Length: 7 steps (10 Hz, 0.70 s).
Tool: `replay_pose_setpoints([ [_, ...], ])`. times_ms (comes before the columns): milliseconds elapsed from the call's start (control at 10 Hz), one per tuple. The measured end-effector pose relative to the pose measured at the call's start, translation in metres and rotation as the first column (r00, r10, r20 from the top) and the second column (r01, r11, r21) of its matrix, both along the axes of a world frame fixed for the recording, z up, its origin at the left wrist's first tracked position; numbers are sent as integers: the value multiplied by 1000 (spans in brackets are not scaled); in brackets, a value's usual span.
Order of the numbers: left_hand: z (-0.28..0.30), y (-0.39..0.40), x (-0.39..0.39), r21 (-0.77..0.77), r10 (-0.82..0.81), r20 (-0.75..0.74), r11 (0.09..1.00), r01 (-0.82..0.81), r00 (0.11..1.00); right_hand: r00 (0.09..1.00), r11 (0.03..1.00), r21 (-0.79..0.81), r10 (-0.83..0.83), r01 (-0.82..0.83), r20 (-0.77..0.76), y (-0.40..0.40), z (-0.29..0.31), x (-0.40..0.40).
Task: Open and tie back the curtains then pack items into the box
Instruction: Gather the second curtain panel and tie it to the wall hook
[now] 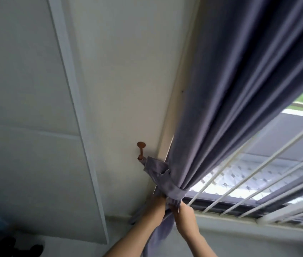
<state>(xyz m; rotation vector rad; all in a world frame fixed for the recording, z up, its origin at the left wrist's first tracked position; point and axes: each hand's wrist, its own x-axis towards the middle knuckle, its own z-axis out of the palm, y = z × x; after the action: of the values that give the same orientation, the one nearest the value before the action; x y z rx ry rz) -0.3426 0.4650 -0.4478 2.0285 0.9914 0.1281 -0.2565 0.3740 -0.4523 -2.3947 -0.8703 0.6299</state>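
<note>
Below tieback (167,179), both hands (173,206) gripping curtain (239,89)

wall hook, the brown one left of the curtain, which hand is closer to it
Left. The left hand grips the gathered curtain just under the tieback, below and slightly right of the wall hook. The right hand holds the same bunch further right and lower.

A room in a home is suggested: a grey-purple curtain (230,101) is gathered by a fabric tie-back (162,176) looped to a small brown wall hook (141,150) on a plain cream wall (124,71). White window bars (254,175) are seen, with a road and greenery outside
</note>
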Motion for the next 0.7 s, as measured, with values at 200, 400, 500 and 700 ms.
replay_pose_setpoints([
  [200, 49, -12, -43, 90, 105, 264, 987, -132, 959, 989, 953, 269, -145, 139, 0, -39, 73, 6],
  [400, 139, -21, -40, 290, 21, 783, 872, -395, 622, 903, 495, 867, -345, -55, 254, -37, 197, -24],
  [500, 185, -25, -34, 378, -57, 789, 830, -410, 611, 836, 485, 841, -338, -239, 433, -23, 235, -33],
  [700, 208, -26, -22, 425, -37, 735, 803, -418, 677, 870, 482, 863, -349, -152, 348, -13, 244, -28],
])
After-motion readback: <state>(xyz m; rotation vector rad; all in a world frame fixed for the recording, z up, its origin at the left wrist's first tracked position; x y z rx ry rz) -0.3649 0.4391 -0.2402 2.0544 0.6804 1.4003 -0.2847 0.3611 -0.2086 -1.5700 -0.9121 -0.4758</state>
